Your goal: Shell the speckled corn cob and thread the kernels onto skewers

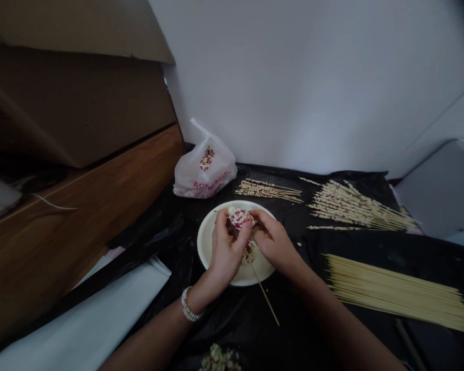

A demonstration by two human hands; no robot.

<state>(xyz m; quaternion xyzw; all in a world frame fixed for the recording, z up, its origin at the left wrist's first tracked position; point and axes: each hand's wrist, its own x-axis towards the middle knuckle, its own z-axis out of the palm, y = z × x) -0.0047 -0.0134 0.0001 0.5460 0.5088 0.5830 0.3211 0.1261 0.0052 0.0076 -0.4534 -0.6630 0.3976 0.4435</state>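
Over a white bowl (205, 245) I hold a short piece of corn cob (239, 217) with white and purple kernels. My left hand (229, 250) is closed around its left side, thumb pressed on the front. My right hand (274, 239) has its fingers bent against the cob's right side; its fingertips are partly hidden. Loose corn kernels (248, 253) lie in the bowl below. A single thin skewer (266, 298) leans out over the bowl's front rim.
A white plastic bag (204, 175) stands behind the bowl. Skewers threaded with kernels lie in a small bundle (261, 188) and a larger pile (344, 206). Bare skewers (398, 291) lie at right. A kernel-like heap (219, 359) shows at the bottom edge. Cardboard box (100, 98) at left.
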